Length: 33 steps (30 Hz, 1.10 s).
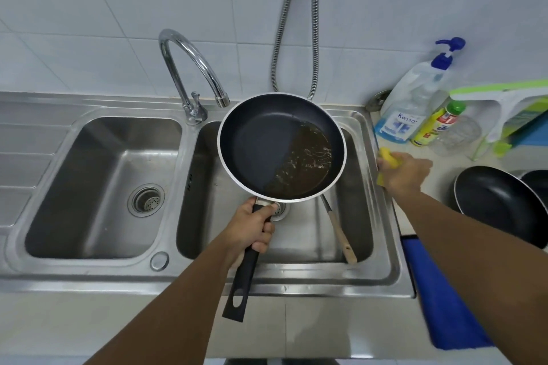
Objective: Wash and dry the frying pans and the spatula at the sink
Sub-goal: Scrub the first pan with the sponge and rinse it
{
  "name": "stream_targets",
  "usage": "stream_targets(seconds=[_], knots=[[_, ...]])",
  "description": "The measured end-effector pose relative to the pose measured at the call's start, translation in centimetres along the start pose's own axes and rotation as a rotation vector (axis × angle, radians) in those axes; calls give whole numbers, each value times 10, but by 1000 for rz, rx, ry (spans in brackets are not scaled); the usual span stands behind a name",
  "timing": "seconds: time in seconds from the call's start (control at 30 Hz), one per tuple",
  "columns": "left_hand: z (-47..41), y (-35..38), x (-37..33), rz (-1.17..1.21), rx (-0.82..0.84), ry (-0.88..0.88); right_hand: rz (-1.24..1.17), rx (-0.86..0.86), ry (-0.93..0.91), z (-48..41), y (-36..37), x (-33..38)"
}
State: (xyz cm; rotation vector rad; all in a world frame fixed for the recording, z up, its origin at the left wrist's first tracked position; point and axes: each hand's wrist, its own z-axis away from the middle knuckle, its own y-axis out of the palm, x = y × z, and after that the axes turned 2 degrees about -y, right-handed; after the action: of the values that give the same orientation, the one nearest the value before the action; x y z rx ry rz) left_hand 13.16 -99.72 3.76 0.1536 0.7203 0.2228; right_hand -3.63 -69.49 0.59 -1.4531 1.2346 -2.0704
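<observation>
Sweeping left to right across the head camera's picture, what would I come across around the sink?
Left basin drain → tap → frying pan holding brown liquid → yellow sponge in the right hand → another black pan on the counter.

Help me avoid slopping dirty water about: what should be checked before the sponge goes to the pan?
1. Grip on the pan: the left hand grips the handle of the frying pan. Ok.
2. Pan over the sink: it is held above the right basin. Ok.
3. Pan emptied: brown liquid pools on its right side. Not ok.
4. Sponge in hand: the right hand holds the yellow sponge. Ok.
5. Soap on the sponge: cannot tell.
6. Basin free below: the spatula lies in it, partly under the pan. Not ok.
</observation>
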Motion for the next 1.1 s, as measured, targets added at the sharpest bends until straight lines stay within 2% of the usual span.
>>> stream_targets(seconds=[0.07, 0.13, 0.3, 0.4, 0.57, 0.67, 0.8, 0.9, 1.03, 1.1], knots=[[0, 4, 2, 14, -6, -8, 126, 122, -11, -13, 1, -22], [-2, 6, 4, 19, -14, -18, 128, 173, -79, -21, 0, -31], [-4, 6, 9, 40, -30, -38, 389, 59, -311, -28, -8, -31], [-2, 6, 12, 59, -34, -39, 203, -79, -465, -10, -8, -13], [1, 2, 12, 59, -32, -52, -90, -59, -769, 24, 7, 37], [5, -3, 12, 51, -19, -59, -169, 120, -922, 43, 11, 91], [16, -13, 11, 53, 9, -82, -111, 442, -992, 63, 39, 170], [21, -23, 12, 33, 12, -88, -73, 614, -985, 77, 70, 224], [21, -37, 14, 35, 33, -101, 95, 738, -938, 91, 117, 282], [20, -46, 16, 41, 52, -108, 65, 852, -874, 95, 138, 297]])
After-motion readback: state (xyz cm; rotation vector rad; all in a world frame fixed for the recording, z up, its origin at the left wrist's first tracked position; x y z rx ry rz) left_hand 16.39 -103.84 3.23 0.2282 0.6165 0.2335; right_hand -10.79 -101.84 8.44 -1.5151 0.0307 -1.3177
